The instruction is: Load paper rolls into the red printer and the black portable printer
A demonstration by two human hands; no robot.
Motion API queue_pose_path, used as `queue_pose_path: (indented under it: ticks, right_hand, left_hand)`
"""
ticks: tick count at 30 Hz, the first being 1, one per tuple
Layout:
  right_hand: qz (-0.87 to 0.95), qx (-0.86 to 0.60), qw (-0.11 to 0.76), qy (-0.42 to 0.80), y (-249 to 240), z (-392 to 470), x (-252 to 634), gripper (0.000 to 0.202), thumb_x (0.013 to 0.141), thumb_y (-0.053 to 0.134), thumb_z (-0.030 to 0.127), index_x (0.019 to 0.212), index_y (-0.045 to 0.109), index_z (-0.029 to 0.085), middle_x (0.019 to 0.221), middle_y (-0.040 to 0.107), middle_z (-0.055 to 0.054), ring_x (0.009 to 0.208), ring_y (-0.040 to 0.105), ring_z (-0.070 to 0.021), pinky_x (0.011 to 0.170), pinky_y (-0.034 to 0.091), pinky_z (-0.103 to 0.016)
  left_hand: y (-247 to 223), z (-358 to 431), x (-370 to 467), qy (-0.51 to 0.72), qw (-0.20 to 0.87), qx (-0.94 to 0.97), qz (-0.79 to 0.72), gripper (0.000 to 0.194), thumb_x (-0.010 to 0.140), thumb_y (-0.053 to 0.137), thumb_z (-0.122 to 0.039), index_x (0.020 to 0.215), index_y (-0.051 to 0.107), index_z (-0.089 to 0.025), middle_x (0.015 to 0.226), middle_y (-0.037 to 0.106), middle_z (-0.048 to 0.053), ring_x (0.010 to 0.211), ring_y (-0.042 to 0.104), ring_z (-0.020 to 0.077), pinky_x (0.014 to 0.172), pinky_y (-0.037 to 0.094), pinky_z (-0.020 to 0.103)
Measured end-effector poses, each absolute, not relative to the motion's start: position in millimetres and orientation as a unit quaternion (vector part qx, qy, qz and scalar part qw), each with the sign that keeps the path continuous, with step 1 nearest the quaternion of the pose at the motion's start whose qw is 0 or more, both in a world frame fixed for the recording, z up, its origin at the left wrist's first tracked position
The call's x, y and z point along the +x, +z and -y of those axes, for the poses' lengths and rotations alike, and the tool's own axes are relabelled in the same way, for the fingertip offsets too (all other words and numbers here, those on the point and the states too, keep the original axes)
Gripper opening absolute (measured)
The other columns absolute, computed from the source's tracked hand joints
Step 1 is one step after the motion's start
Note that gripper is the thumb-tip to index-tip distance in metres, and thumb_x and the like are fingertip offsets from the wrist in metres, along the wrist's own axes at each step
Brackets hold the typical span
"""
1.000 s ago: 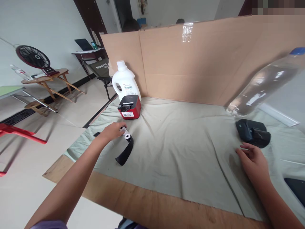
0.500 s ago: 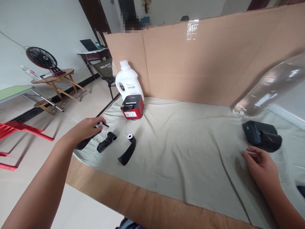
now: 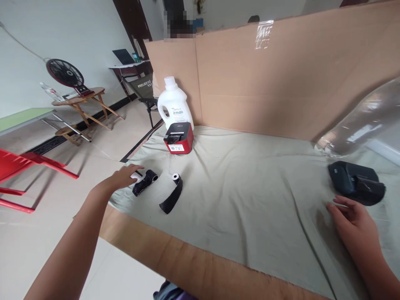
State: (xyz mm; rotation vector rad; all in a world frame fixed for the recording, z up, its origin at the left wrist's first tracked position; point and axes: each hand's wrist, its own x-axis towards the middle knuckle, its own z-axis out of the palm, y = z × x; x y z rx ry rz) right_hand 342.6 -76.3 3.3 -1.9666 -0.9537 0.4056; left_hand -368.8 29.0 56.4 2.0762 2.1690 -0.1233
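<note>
My left hand [image 3: 122,177] is at the cloth's left edge, its fingers closed around a small roll [image 3: 136,177] whose white part shows below them; most of that roll is hidden. Just right of it lies a partly unrolled black strip [image 3: 144,183]. Farther right is another roll with a white end [image 3: 175,177] and a curved black tail. My right hand [image 3: 354,221], palm inward and fingers loosely bent apart, holds nothing beside a black device [image 3: 356,181]. A red and black box-shaped device [image 3: 179,139] stands behind the rolls.
A white jug [image 3: 175,104] stands behind the red device. Cardboard [image 3: 250,83] rises along the back of the cloth-covered surface [image 3: 218,187]. Clear plastic wrap [image 3: 359,121] lies at right. Left are a fan [image 3: 65,73] and red chair [image 3: 28,166].
My left hand has come down and toward me relative to the rolls, and the black strip under it no longer shows. The view has shifted slightly; my right hand stays beside the black device.
</note>
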Motion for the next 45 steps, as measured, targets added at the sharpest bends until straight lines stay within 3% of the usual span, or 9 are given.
queue_pose_path:
  ticks: [4, 11, 15, 20, 23, 26, 30, 37, 45]
  right_hand:
    - [0.384, -0.795, 0.442, 0.162, 1.3, 76.1, 343.5, 0.046, 0.054, 0.066, 0.051, 0.095, 0.058, 0.032, 0.077, 0.064, -0.007, 0.064, 0.06, -0.0266, 0.062, 0.044, -0.043]
    - [0.39, -0.801, 0.425, 0.158, 4.4, 78.6, 342.4, 0.043, 0.057, 0.065, 0.051, 0.096, 0.057, 0.034, 0.081, 0.065, -0.008, 0.064, 0.06, -0.0268, 0.063, 0.044, -0.044]
    - [0.392, -0.808, 0.411, 0.158, 10.5, 79.0, 339.3, 0.043, 0.057, 0.065, 0.052, 0.095, 0.057, 0.033, 0.08, 0.066, -0.008, 0.068, 0.062, -0.0292, 0.065, 0.045, -0.044]
    - [0.4, -0.808, 0.402, 0.159, 11.3, 78.9, 338.4, 0.044, 0.058, 0.065, 0.052, 0.096, 0.057, 0.031, 0.079, 0.065, -0.007, 0.064, 0.059, -0.028, 0.067, 0.045, -0.044]
    - [0.397, -0.803, 0.412, 0.164, 8.7, 79.7, 339.4, 0.047, 0.057, 0.064, 0.053, 0.098, 0.057, 0.03, 0.08, 0.064, -0.007, 0.059, 0.055, -0.025, 0.064, 0.045, -0.043]
    - [0.396, -0.803, 0.415, 0.161, 8.3, 79.8, 339.6, 0.051, 0.056, 0.063, 0.054, 0.1, 0.056, 0.028, 0.08, 0.062, -0.006, 0.057, 0.052, -0.0233, 0.064, 0.044, -0.042]
    - [0.404, -0.803, 0.41, 0.154, 12.3, 78.7, 337.5, 0.052, 0.055, 0.061, 0.055, 0.098, 0.056, 0.027, 0.081, 0.062, -0.007, 0.065, 0.057, -0.0264, 0.066, 0.045, -0.043]
    - [0.394, -0.795, 0.432, 0.162, 6.4, 77.9, 340.7, 0.046, 0.056, 0.063, 0.053, 0.096, 0.056, 0.03, 0.079, 0.062, -0.007, 0.061, 0.055, -0.0263, 0.063, 0.044, -0.044]
    - [0.404, -0.794, 0.428, 0.151, 8.3, 80.3, 337.3, 0.05, 0.06, 0.062, 0.055, 0.1, 0.056, 0.027, 0.087, 0.063, -0.008, 0.077, 0.063, -0.0285, 0.072, 0.047, -0.042]
  left_hand:
    - [62.4, -22.6, -350.4, 0.033, -0.033, 0.69, -0.722, 0.061, 0.087, 0.043, -0.034, 0.147, 0.046, -0.029, 0.154, 0.045, 0.009, 0.139, 0.038, 0.0365, 0.108, 0.035, 0.055]
    - [46.3, -13.2, -303.5, 0.009, -0.073, 0.725, -0.685, 0.055, 0.094, 0.04, -0.049, 0.142, 0.052, -0.025, 0.149, 0.053, 0.01, 0.147, 0.03, 0.0334, 0.118, 0.016, 0.061]
    - [33.1, -6.3, -294.8, 0.083, -0.142, 0.634, -0.755, 0.061, 0.095, 0.037, -0.04, 0.149, 0.043, -0.011, 0.158, 0.038, 0.019, 0.149, 0.029, 0.0329, 0.119, 0.023, 0.055]
    - [30.0, -3.6, -305.9, 0.022, -0.064, 0.609, -0.79, 0.069, 0.085, 0.042, -0.019, 0.149, 0.035, 0.006, 0.159, 0.031, 0.028, 0.151, 0.026, 0.0366, 0.121, 0.022, 0.055]
    - [37.2, 3.7, -302.6, 0.105, -0.097, 0.613, -0.777, 0.066, 0.086, 0.041, -0.018, 0.149, 0.037, -0.001, 0.158, 0.035, 0.023, 0.149, 0.031, 0.0346, 0.121, 0.023, 0.055]
    - [39.7, 13.7, -286.8, 0.247, -0.155, 0.575, -0.765, 0.053, 0.091, 0.039, -0.024, 0.141, 0.048, -0.013, 0.145, 0.055, 0.016, 0.134, 0.052, 0.0305, 0.112, 0.04, 0.045]
    - [28.6, 12.0, -263.0, 0.201, -0.05, 0.577, -0.79, 0.042, 0.093, 0.044, -0.036, 0.129, 0.058, -0.02, 0.117, 0.07, 0.012, 0.101, 0.069, 0.0294, 0.086, 0.053, 0.038]
    - [13.0, -8.0, -261.9, 0.162, -0.03, 0.606, -0.778, 0.065, 0.089, 0.05, -0.036, 0.146, 0.042, -0.007, 0.126, 0.06, 0.022, 0.121, 0.055, 0.0364, 0.102, 0.044, 0.046]
    - [15.3, 14.2, -259.6, 0.145, -0.115, 0.659, -0.729, 0.064, 0.094, 0.046, -0.037, 0.153, 0.039, -0.014, 0.132, 0.059, 0.018, 0.12, 0.048, 0.0373, 0.101, 0.039, 0.05]
